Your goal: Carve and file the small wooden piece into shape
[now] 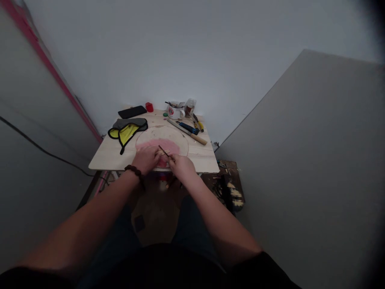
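Here, over a pink-smeared circle (156,132), my left hand (147,158) grasps a beige strip (161,153), seemingly for steadiness; my right hand (181,165), a slim dark rod (163,150).

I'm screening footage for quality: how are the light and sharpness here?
Head view: dim, without strong glare; wide-angle stretch enlarges the near forearms; black blurred corners at right; the slim dark tool in the right hand too small to identify.

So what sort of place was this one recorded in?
Possibly a small craft workspace: the pale wooden table carries a long metal tool with a tan wooden handle, a blue-and-black hand tool and a white mug of slender items.
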`<state>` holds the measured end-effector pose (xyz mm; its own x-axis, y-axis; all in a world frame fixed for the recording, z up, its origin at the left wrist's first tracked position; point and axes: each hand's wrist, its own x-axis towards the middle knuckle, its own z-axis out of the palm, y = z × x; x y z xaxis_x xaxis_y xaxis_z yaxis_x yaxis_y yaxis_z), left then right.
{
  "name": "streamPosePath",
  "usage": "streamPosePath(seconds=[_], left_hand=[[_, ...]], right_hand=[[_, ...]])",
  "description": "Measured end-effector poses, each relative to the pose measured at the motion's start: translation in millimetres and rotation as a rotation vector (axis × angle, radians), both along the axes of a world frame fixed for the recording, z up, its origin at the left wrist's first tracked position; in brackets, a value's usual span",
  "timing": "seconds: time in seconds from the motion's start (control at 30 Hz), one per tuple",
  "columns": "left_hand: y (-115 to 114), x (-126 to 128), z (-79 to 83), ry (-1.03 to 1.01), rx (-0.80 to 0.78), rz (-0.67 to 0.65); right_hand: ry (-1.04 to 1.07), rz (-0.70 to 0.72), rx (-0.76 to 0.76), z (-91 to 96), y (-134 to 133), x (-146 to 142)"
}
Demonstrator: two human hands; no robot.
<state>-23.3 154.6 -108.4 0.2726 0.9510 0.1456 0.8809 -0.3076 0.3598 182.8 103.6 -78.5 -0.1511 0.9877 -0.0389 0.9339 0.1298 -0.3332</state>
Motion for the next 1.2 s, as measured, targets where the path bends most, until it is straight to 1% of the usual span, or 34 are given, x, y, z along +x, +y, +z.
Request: streamPosePath(seconds=[0.2,0.5,0.6,0.8,0.97,1.13,1.2], left_hand=[[2,-2,-5.6,0.008,0.023,0.008],[3,-2,-7.2,-0.004,0.028,0.014],[2,-2,-5.9,-0.010,0.034,0.019],[0,-1,-2.3,0.015,0.036,0.014],[-1,0,-0.7,0.025,0.037,0.012],[-3,-1,-1.1,0.026,0.049,-0.061],[-3,-1,-1.0,0.028,0.045,-0.060]], right_hand=[[0.029,-0.048,-0.005,0.5,0,1],[0.035,-0.006,0.019,-3.0,-1,-1],[0.011,0.029,0.039,1.1,-3,-3],[-0.133,0.089,0.023,14.7,0,-4],[-0.165,0.145,0.027,19.5,-2,-2],[-0.139,0.151,-0.048,21.9,14,-16],[-0.126,0.161,-0.071,22.4,20,-21]])
